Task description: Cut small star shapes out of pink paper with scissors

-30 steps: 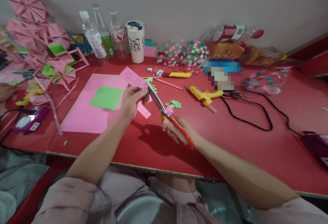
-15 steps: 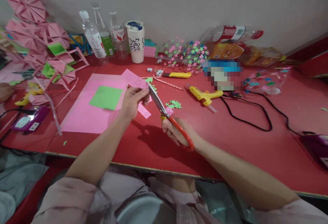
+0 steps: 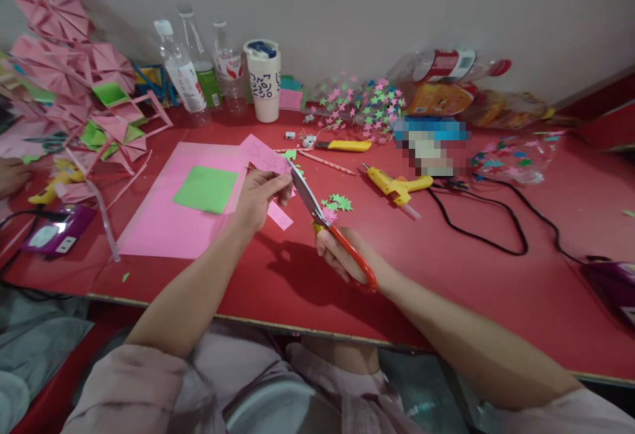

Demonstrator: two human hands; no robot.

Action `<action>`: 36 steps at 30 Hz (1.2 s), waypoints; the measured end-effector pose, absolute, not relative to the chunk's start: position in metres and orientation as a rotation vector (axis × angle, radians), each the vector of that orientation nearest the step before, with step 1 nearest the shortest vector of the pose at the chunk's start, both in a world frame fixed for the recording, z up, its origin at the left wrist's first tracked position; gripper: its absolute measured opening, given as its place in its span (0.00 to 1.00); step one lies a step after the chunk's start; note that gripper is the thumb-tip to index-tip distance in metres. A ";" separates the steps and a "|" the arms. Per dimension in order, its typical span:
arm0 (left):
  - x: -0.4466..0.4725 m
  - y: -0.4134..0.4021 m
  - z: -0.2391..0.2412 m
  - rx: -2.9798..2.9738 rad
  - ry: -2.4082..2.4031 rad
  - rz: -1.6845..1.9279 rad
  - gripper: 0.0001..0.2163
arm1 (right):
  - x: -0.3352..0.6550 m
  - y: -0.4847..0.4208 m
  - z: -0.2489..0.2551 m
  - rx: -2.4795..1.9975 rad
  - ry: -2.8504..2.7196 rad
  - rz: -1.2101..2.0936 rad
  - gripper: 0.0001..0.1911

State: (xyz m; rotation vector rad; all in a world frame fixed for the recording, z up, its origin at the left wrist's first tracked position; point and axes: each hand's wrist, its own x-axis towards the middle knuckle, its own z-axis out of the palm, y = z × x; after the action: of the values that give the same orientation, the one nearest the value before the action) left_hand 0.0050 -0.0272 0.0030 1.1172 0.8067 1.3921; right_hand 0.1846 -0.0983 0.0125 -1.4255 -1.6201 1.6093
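My left hand [image 3: 258, 196] pinches a pink paper piece [image 3: 262, 155] that has star outlines drawn on it. Red-handled scissors [image 3: 351, 249] are in my right hand [image 3: 337, 252], their blades pointing up and left to the paper's right edge by my left fingertips. How far the blades are parted is hard to make out. Beyond the scissors lie small green paper stars [image 3: 338, 202] and pink paper stars [image 3: 329, 214]. Below my left fingers rests a narrow pink strip [image 3: 280, 216]. A green square sheet [image 3: 206, 189] lies on a larger pink sheet [image 3: 153, 222] to the left.
Behind are a yellow cutter knife [image 3: 350, 146], a yellow glue gun [image 3: 397, 186] with a black cord, a white tumbler [image 3: 263, 83] and several bottles [image 3: 183, 80]. Pink folded-paper work [image 3: 74, 57] stands left, near another person's hand [image 3: 12, 176]. Bags of stars [image 3: 381, 106] lie against the wall.
The pink paper piece and both hands have shifted very slightly to the right with the scissors. Everything else looks the same.
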 end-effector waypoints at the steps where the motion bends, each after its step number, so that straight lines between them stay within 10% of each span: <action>1: 0.005 -0.027 0.003 1.118 0.808 1.394 0.09 | 0.184 -0.099 0.013 -1.434 -1.612 1.614 0.23; 36: 0.001 -0.023 0.011 1.061 0.813 1.578 0.06 | 0.191 -0.089 0.008 -1.499 -1.809 1.497 0.26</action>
State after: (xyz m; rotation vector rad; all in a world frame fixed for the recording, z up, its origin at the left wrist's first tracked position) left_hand 0.0013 -0.0229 0.0112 1.0615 0.8130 1.5778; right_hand 0.1906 -0.0893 0.0079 -1.4994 -1.8093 1.4972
